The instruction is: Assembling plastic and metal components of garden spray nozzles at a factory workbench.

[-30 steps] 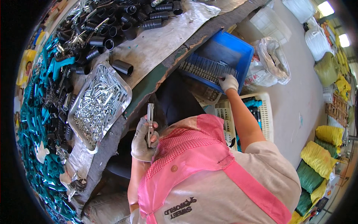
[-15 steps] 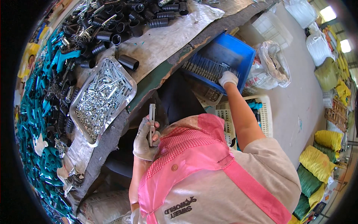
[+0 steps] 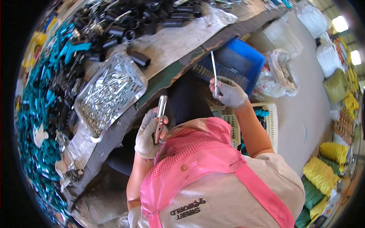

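In front of my body, my left hand (image 3: 148,135), in a grey-white glove, is closed around a shiny slotted metal tube (image 3: 162,106) that points up and away. My right hand (image 3: 229,94), gloved too, pinches a slim metal rod (image 3: 214,66) by its thicker near end; its thin end points away from me. Beyond that hand is a blue plastic bin (image 3: 255,60) tilted towards me, with a row of similar rods (image 3: 240,78) inside, partly hidden by the hand. The tube and the rod are apart.
On the bench at left sits a metal tray (image 3: 141,78) of small silvery parts. Black ribbed sleeves (image 3: 140,59) and teal plastic handles (image 3: 45,110) are heaped around it. A cream basket (image 3: 272,117) and an open white sack (image 3: 283,72) stand on the right.
My right hand has come out of the blue bin with a rod, moving left and towards me. My left hand keeps the metal tube, now slightly more tilted.
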A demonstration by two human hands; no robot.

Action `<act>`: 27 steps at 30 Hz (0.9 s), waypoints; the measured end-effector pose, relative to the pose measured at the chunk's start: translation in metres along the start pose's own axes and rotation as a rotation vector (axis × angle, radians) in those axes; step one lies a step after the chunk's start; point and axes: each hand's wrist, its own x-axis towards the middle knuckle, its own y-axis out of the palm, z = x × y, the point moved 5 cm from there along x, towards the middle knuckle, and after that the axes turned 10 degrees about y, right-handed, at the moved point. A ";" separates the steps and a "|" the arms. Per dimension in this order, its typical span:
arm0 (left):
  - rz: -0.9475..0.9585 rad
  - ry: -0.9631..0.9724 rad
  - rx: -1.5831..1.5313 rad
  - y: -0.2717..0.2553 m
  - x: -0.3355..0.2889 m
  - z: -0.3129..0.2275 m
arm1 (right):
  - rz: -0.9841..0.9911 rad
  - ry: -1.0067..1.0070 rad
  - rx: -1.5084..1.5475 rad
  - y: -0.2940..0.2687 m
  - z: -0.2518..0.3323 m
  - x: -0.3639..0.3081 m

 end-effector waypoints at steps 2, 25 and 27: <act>-0.009 0.090 0.087 0.007 0.003 -0.011 | 0.311 0.042 -0.064 0.044 -0.007 0.003; -0.079 0.211 -0.045 -0.032 -0.058 -0.080 | 0.384 -0.352 -1.009 0.176 0.049 0.026; -0.065 0.166 0.017 -0.040 -0.062 -0.081 | 0.391 -0.313 -1.094 0.181 0.063 0.026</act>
